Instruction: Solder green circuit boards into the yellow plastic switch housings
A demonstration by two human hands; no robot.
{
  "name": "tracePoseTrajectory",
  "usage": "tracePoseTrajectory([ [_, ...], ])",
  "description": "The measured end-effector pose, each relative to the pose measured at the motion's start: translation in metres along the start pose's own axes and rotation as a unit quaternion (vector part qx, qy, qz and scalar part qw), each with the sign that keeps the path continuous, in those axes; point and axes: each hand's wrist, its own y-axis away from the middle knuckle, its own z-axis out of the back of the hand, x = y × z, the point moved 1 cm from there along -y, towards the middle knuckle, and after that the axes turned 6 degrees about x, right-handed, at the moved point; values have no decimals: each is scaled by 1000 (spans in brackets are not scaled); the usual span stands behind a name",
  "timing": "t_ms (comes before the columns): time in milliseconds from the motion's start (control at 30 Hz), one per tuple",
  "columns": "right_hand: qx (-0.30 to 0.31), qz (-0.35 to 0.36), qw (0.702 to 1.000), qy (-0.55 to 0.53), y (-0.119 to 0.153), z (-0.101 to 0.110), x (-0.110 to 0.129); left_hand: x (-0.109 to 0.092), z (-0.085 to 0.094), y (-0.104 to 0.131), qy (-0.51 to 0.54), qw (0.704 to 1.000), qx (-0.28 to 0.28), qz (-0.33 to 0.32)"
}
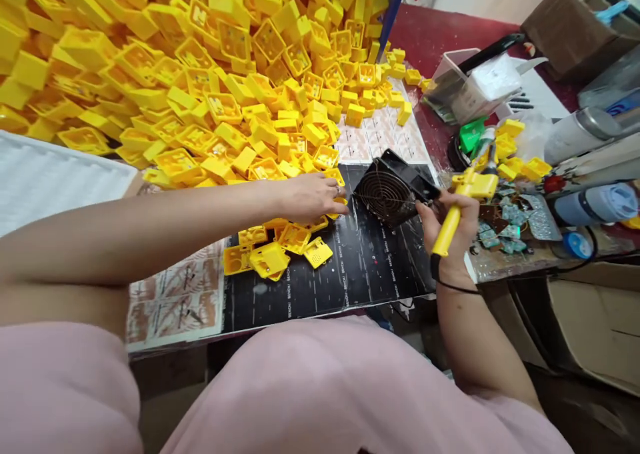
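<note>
My left hand [316, 197] reaches over the front edge of a big heap of yellow plastic casings [200, 101], its fingers spread and touching yellow pieces. Several loose casings [270, 259] lie on the black mat [320, 294] beneath that forearm. In my right hand [453, 224] is a yellow-handled tool [447, 231] with a black cord, its metal end pointing away from me. The fingers of that hand are closed round it, beside a black fan [385, 191] with a round wire grille; the thumb is at the fan's edge.
Circuit boards [510, 224] and small yellow parts lie at the right. Behind them are a green tape roll [471, 134], a white container [457, 87], a cardboard box [575, 31] and bottles [583, 134]. A white foam tray [55, 181] is at the left.
</note>
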Motion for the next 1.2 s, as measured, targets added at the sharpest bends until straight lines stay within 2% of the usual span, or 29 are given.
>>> tracePoseTrajectory([
  [133,56,5,998,-4,-13,-36,9,6,-17,44,49,997,-14,55],
  [300,104,9,995,8,-31,-58,14,14,-37,91,121,985,-107,69],
  [433,115,9,993,18,-42,-60,13,23,-52,118,139,968,-187,90],
  [533,113,11,993,21,-42,-51,17,27,-57,130,145,952,-253,99],
  [633,84,35,995,29,-25,-36,33,21,-51,140,132,948,-258,133],
  [700,75,73,994,41,-1,-28,51,14,-44,148,135,944,-233,189],
  [767,101,108,988,48,29,-28,70,5,-38,157,145,939,-203,237],
  [867,176,156,970,60,71,-47,88,-11,-43,168,125,934,-205,264],
  [933,213,178,958,73,89,-67,90,-28,-55,171,89,933,-240,253],
  [1033,239,199,946,87,97,-91,82,-70,-84,163,62,940,-277,188],
  [1100,236,209,945,90,96,-97,77,-99,-106,147,74,941,-290,160],
  [1200,207,220,950,83,94,-89,75,-119,-133,113,93,918,-328,201],
])
